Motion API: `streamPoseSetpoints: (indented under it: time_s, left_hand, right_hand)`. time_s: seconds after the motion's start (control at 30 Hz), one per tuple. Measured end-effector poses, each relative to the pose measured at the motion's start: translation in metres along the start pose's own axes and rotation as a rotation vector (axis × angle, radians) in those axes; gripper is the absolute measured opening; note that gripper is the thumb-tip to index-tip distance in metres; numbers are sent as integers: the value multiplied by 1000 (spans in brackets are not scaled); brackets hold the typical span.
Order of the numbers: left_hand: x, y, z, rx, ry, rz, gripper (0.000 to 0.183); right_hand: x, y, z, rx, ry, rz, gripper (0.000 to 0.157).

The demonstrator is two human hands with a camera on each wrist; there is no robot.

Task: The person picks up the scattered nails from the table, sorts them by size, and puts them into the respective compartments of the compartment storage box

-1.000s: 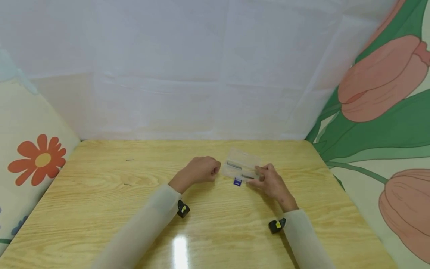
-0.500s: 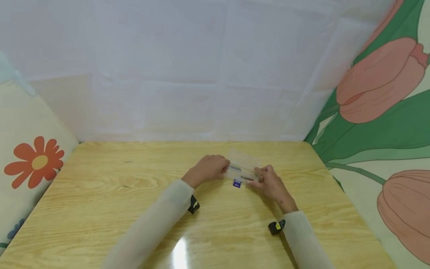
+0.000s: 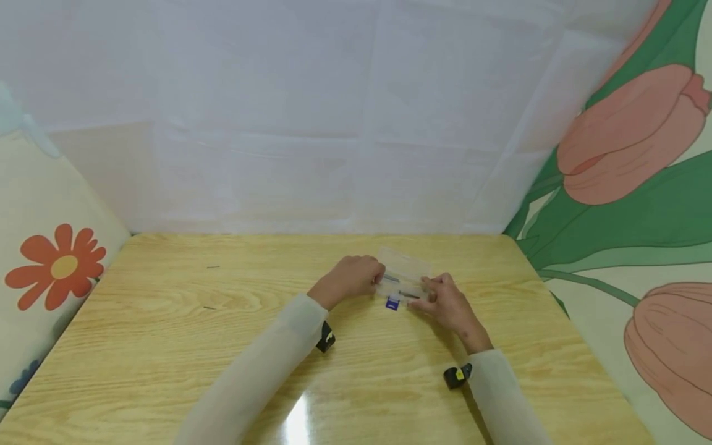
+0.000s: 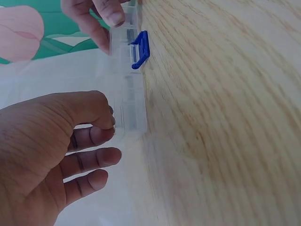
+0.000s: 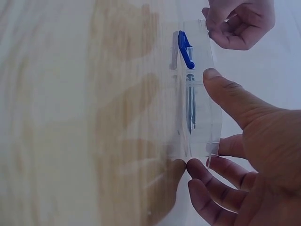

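Note:
A clear plastic box [image 3: 408,287] with its lid [image 3: 402,261] tipped back stands on the table. Dark nails [image 5: 190,101] lie in its compartments, and a blue latch [image 3: 392,303] hangs at its front. My right hand [image 3: 447,303] holds the box at its right end, thumb on the front and fingers behind. Over the left part of the box, my left hand [image 3: 356,278] has thumb and index finger pinched together. A small dark bit at those fingertips in the left wrist view [image 4: 112,110] looks like a nail, mostly hidden by the fingers.
Two loose nails lie apart on the left of the wooden table [image 3: 267,253]: a far nail [image 3: 213,267] and a nearer nail [image 3: 209,308]. A white cloth [image 3: 267,123] hangs behind the table, with flower-patterned panels at both sides.
My left hand has come rightward from beside the box to over its left compartments, fingers still pinched. My right hand and the box have stayed in place.

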State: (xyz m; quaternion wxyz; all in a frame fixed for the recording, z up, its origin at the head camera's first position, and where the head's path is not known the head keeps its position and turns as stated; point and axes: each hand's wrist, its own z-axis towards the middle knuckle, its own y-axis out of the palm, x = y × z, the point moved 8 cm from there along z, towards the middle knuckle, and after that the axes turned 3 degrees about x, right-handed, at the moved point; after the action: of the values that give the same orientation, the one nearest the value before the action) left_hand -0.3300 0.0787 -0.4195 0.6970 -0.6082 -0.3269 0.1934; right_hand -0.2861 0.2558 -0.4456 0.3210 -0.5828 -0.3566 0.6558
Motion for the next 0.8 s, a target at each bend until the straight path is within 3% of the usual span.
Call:
streamPoseSetpoints:
  time_s: [0.23, 0.47, 0.8]
  left_hand:
    - [-2, 2, -3, -15, -9, 22, 12]
    - [-9, -1, -14, 18, 0, 36, 15]
    - [-37, -7, -49, 54, -24, 28, 7]
  right_hand:
    - [1, 1, -1, -15, 17, 1, 76]
    - [1, -1, -2, -21, 7, 2, 76]
    - [0, 0, -3, -22, -16, 3, 75]
